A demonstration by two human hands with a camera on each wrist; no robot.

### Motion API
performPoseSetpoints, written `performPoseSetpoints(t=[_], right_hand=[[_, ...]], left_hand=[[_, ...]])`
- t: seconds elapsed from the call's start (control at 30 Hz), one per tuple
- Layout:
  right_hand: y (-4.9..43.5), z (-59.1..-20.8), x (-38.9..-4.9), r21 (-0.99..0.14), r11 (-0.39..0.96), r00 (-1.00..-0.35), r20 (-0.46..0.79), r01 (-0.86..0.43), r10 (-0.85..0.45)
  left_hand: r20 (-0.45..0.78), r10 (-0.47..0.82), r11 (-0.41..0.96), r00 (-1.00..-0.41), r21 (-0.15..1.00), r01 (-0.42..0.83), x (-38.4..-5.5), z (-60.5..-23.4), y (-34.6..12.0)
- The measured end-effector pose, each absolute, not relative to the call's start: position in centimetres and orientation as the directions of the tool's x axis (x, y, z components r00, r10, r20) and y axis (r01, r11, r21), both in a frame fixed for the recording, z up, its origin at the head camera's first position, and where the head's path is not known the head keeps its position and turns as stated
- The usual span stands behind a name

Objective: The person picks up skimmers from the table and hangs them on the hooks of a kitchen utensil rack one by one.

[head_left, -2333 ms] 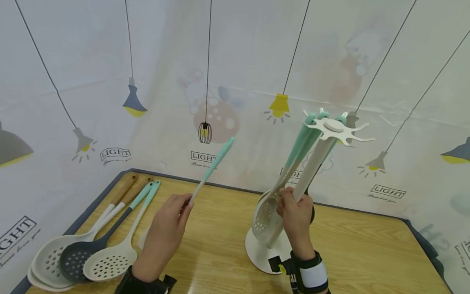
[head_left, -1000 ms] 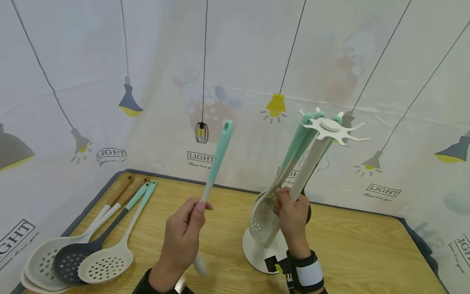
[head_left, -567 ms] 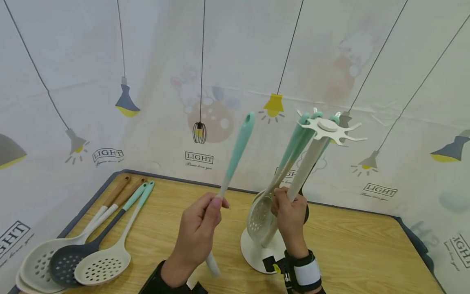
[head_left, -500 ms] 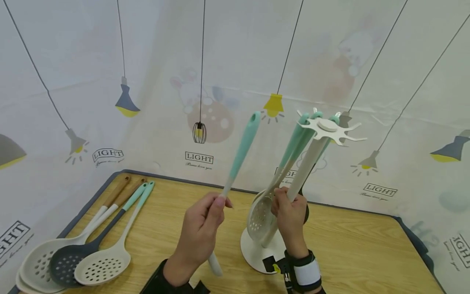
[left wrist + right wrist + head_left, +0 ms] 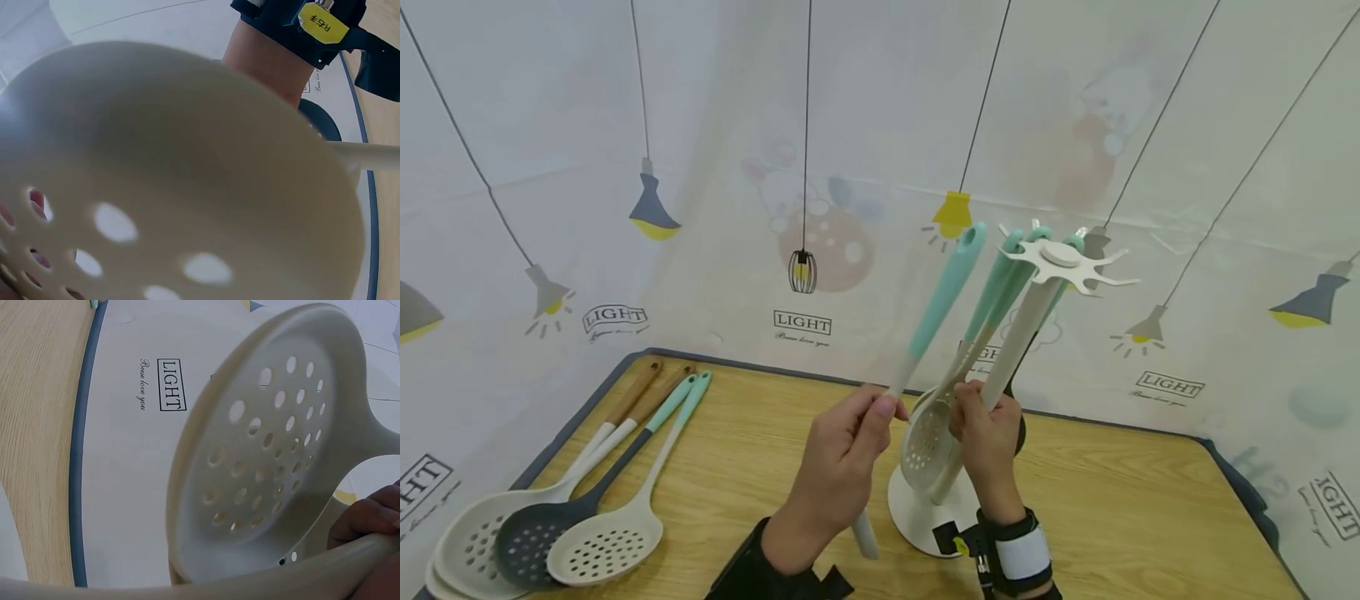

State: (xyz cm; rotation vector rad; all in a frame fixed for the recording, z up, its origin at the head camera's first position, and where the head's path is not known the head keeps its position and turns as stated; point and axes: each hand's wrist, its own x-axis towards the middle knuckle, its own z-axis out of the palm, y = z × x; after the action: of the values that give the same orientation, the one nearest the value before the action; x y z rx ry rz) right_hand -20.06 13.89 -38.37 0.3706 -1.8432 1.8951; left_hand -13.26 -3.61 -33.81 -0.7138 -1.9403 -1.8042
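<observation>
My left hand [image 5: 838,467] pinches the pale neck of a mint-handled skimmer [image 5: 943,300], whose handle tilts up to the right, close beside the rack. In the left wrist view the skimmer's perforated bowl [image 5: 206,144] fills much of the picture; my left hand mostly hides it in the head view. My right hand [image 5: 988,446] grips the pole of a white utensil stand [image 5: 1018,346], tilted to the right. Several mint-handled utensils hang from its hooks, among them a slotted spoon [image 5: 928,446]. Its holed bowl [image 5: 262,444] shows near my right fingers [image 5: 369,519] in the right wrist view.
Several skimmers lie side by side at the table's left: a dark one [image 5: 531,542], a cream one [image 5: 606,546] and wooden-handled white ones [image 5: 482,533]. The stand's round base [image 5: 913,521] is on the wooden table [image 5: 1135,500]. A printed cloth [image 5: 715,167] hangs behind.
My left hand has moved right and raised the skimmer's handle steadily toward the stand's hooks. The right hand keeps its grip on the pole; the whole view shifts slightly left.
</observation>
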Motion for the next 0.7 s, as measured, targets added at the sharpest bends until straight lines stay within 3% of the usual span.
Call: performPoseSetpoints(t=[0.7], right_hand=[[13.9,-38.4,-20.1,-0.868,-0.023,-0.861,0.489,-0.496,0.137]], left_hand=[[0.623,0.136,0.033,-0.771,0.775,0.631,-13.6,-34.1,-2.3]])
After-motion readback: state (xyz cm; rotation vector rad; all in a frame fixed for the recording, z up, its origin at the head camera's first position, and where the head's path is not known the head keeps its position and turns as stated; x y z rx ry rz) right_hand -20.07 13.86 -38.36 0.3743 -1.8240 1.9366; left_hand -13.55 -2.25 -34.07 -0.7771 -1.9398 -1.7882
